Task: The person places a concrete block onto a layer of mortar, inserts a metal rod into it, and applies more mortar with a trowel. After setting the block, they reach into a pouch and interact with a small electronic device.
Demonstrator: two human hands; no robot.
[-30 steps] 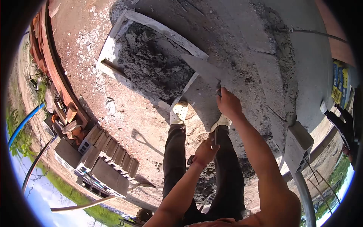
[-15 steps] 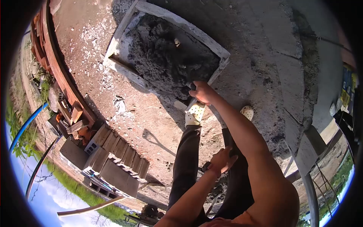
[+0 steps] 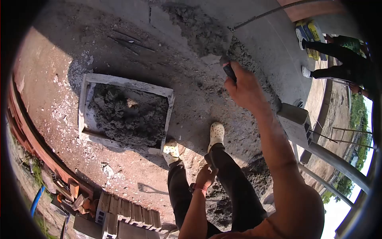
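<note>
My right hand [image 3: 243, 88] is raised and gripping the dark handle of a trowel [image 3: 223, 51] whose blade carries a heap of wet grey mortar. The loaded blade sits up near the top of the view, over the concrete floor. My left hand [image 3: 206, 176] hangs low between my legs, fingers curled, holding nothing that I can see. A square mortar box [image 3: 84, 104] filled with grey mortar lies on the ground to the left of my white shoes [image 3: 217, 132].
A grey concrete block [image 3: 295, 122] stands on a ledge at the right, beside metal pipes [image 3: 338, 163]. Stacked bricks [image 3: 123, 213] and scrap wood lie at lower left. Another person's legs [image 3: 338, 53] and a yellow-blue bag [image 3: 308, 34] are at upper right.
My right hand has lifted from the mortar box with a trowel load of mortar and swung up and right. The view has turned, so the box now lies left.
</note>
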